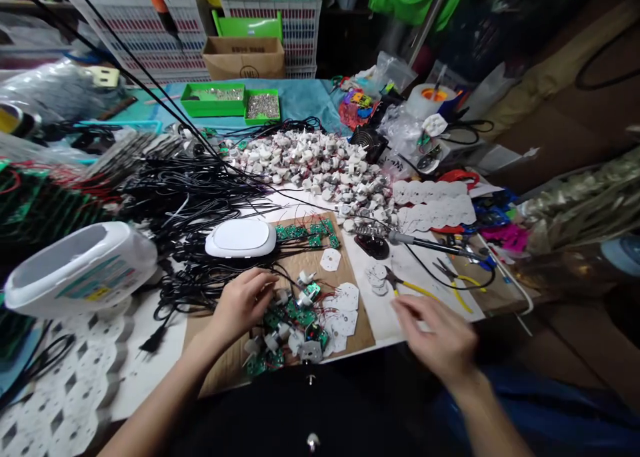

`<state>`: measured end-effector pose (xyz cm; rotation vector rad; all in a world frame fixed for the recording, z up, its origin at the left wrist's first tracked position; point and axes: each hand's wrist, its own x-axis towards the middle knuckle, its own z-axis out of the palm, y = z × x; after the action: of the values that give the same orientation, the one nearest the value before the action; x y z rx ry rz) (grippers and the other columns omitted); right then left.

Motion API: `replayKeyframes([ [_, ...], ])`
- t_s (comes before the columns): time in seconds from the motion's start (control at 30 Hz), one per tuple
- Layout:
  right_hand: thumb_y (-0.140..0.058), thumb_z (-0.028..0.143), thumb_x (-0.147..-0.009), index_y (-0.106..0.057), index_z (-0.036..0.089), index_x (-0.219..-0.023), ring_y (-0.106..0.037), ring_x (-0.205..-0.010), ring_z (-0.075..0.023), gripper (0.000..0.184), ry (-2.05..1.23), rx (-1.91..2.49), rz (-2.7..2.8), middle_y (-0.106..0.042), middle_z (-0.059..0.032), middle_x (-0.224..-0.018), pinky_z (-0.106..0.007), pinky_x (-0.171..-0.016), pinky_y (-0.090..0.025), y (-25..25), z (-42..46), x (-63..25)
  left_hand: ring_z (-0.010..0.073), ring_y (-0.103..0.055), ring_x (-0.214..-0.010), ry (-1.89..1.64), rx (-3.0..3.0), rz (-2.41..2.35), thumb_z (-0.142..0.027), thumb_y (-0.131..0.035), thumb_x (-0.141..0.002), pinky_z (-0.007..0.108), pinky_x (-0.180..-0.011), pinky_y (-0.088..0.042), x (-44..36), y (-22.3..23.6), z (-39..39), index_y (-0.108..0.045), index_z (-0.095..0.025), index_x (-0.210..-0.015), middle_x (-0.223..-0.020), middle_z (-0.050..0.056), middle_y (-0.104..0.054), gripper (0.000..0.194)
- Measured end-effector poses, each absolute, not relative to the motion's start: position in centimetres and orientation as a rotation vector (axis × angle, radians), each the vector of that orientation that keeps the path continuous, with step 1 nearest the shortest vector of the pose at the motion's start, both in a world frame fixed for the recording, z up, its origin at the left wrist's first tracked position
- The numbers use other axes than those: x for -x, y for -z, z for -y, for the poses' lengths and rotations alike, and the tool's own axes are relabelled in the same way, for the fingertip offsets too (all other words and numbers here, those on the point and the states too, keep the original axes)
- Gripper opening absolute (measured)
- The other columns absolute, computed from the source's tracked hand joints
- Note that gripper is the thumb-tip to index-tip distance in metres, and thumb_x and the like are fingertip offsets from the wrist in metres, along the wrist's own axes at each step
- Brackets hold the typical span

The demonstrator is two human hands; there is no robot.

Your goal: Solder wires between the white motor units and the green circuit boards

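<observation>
My left hand (244,302) hovers over the left side of a brown cardboard sheet (357,310), fingers half bent and thumb apart, beside a black cable. I see nothing held in it. To its right lie green circuit boards (300,312) with small white-capped motors (274,340) and white plates (345,297). My right hand (437,337) is at the table's front edge, fingers loosely stretched and nothing visible in them. Just beyond its fingertips are yellow-handled pliers (413,287) and a small stack of white discs (377,279).
A large heap of white motors (320,164) fills the middle back. Black cables (185,190) are piled left, near a white plastic housing (80,267) and a white oval cover (241,238). A soldering iron (430,244) lies right, by second pliers (463,284). Green trays (213,100) stand behind.
</observation>
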<state>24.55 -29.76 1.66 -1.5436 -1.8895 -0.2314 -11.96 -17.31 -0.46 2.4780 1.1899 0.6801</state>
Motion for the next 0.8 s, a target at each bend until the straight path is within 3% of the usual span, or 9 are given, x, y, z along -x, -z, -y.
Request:
replayKeyframes([
  [0.2,-0.056,0.020,-0.101,-0.068,0.020,-0.097,-0.068,-0.075,-0.0172,0.013,-0.148,1.631,1.681,-0.070,-0.0055,-0.084,-0.027,-0.069,-0.056,4.7,28.5,-18.5,0.0201,-0.068,-0.094,-0.602,-2.467,-1.033,-0.027,-0.055,-0.099,0.032,-0.084,-0.057,8.1,1.5,15.9,-0.069,-0.019,-0.105,-0.103,0.009,-0.071,0.018],
  [0.4,-0.052,0.026,-0.101,-0.068,0.016,-0.119,-0.063,-0.094,-0.0271,0.025,-0.115,1.768,1.743,-0.063,-0.0132,-0.102,-0.042,-0.081,-0.057,6.4,27.7,-16.8,0.0251,-0.066,-0.100,-0.388,-2.511,-0.935,-0.035,-0.056,-0.099,0.042,-0.091,-0.054,5.1,2.0,15.5,-0.068,-0.018,-0.114,-0.108,0.011,-0.069,0.025],
  [0.5,-0.051,0.028,-0.102,-0.068,0.017,-0.114,-0.061,-0.093,-0.0273,0.024,-0.120,1.754,1.795,-0.061,-0.0124,-0.100,-0.042,-0.081,-0.055,6.7,27.4,-16.6,0.0235,-0.067,-0.096,-0.364,-2.469,-0.915,-0.037,-0.054,-0.100,0.039,-0.089,-0.055,5.4,2.2,16.1,-0.068,-0.018,-0.109,-0.102,0.010,-0.070,0.025],
  [0.63,-0.052,0.033,-0.104,-0.068,0.018,-0.108,-0.061,-0.090,-0.0255,0.023,-0.083,1.682,1.790,-0.060,-0.0102,-0.097,-0.040,-0.080,-0.054,7.2,27.2,-17.3,0.0238,-0.064,-0.108,-0.568,-2.474,-0.991,-0.036,-0.056,-0.100,0.039,-0.095,-0.054,8.2,0.9,14.6,-0.066,-0.018,-0.119,-0.117,0.013,-0.067,0.029],
  [0.7,-0.052,0.035,-0.104,-0.068,0.019,-0.108,-0.061,-0.089,-0.0252,0.024,-0.049,1.663,1.799,-0.060,-0.0097,-0.096,-0.040,-0.080,-0.053,7.6,27.0,-17.6,0.0277,-0.060,-0.119,-0.590,-2.555,-1.100,-0.037,-0.062,-0.095,0.044,-0.102,-0.050,10.7,-0.7,12.4,-0.063,-0.019,-0.127,-0.127,0.016,-0.064,0.037],
  [0.8,-0.051,0.039,-0.104,-0.068,0.020,-0.106,-0.061,-0.087,-0.0252,0.026,-0.009,1.640,1.827,-0.060,-0.0096,-0.095,-0.040,-0.079,-0.053,7.8,26.9,-17.9,0.0380,-0.044,-0.137,-0.306,-2.622,-1.282,-0.051,-0.082,-0.075,0.056,-0.114,-0.036,14.5,-3.0,8.2,-0.052,-0.025,-0.145,-0.148,0.017,-0.052,0.080],
])
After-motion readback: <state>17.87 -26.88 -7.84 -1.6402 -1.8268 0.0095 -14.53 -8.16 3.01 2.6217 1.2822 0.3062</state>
